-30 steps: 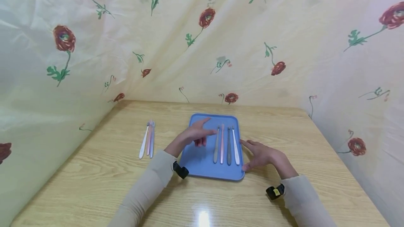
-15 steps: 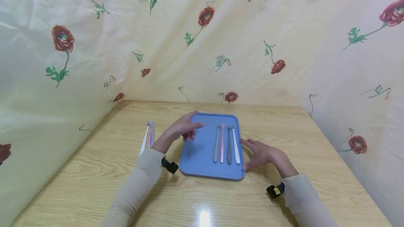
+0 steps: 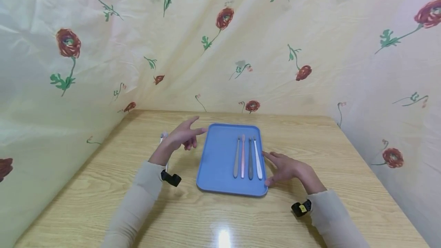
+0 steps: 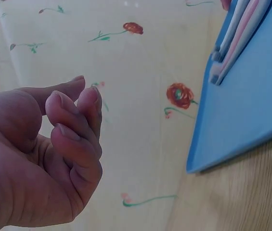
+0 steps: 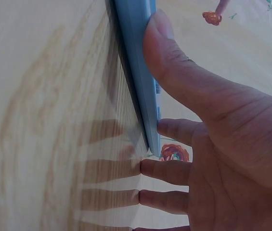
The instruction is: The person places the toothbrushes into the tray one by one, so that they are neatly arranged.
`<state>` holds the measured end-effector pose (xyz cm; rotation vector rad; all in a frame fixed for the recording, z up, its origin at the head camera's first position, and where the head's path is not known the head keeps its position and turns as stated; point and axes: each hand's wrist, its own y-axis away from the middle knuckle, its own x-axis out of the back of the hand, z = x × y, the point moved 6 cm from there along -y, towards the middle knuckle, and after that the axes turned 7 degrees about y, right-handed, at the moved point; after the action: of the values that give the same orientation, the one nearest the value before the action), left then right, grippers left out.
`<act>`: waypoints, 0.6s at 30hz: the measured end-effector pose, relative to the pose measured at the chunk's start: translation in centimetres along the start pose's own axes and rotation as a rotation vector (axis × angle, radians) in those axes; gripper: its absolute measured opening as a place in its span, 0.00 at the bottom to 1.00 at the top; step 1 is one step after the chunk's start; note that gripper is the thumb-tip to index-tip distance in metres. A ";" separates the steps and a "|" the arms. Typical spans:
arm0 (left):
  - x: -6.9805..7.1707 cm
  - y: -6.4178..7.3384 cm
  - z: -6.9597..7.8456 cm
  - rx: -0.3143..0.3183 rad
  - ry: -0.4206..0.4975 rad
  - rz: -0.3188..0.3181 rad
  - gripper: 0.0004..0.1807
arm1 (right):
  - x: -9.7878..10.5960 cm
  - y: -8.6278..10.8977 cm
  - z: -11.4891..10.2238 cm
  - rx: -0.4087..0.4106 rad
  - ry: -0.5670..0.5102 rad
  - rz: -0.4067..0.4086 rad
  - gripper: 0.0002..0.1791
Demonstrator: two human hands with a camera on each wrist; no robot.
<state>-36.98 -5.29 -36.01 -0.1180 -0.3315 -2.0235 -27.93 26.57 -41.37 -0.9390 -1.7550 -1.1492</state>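
My left hand (image 3: 182, 135) is in the air just left of the blue tray (image 3: 217, 186), holding nothing. In the left wrist view its fingers (image 4: 80, 144) are loosely bent. Several toothbrushes lie side by side on the tray's right half: a grey one (image 3: 236, 160), a pink one (image 3: 242, 160), a dark grey one (image 3: 250, 160) and a white one (image 3: 257, 162). My right hand (image 3: 284, 167) rests at the tray's right edge. In the right wrist view the thumb (image 5: 167, 53) touches the tray rim (image 5: 138, 57), and the straight fingers reach down to the table.
More toothbrushes (image 3: 162, 136) lie on the wooden table (image 3: 103, 186) left of the tray, mostly hidden behind my left hand and wrist. A flowered cloth (image 3: 186, 49) stands along the back and both sides of the table.
My left hand has moved left from over the tray, off past its left edge, towards the toothbrushes on the table. My right hand has stayed at the tray's right edge.
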 end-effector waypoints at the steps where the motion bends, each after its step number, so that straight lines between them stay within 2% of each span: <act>1: 0.4 0.2 -0.1 0.003 -0.001 0.006 0.46 | 0.0 0.0 0.0 0.002 0.000 0.000 0.62; 10: 3.4 1.3 -1.0 0.018 0.024 0.028 0.46 | 0.0 0.0 0.0 0.004 -0.004 0.001 0.62; 18: 5.3 2.2 -1.4 0.022 0.025 0.060 0.45 | -0.1 -0.2 0.1 0.007 -0.002 0.004 0.63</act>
<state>-37.40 -11.21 -35.69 -0.0876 -0.3308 -1.9602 -28.08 26.60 -41.52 -0.9393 -1.7574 -1.1389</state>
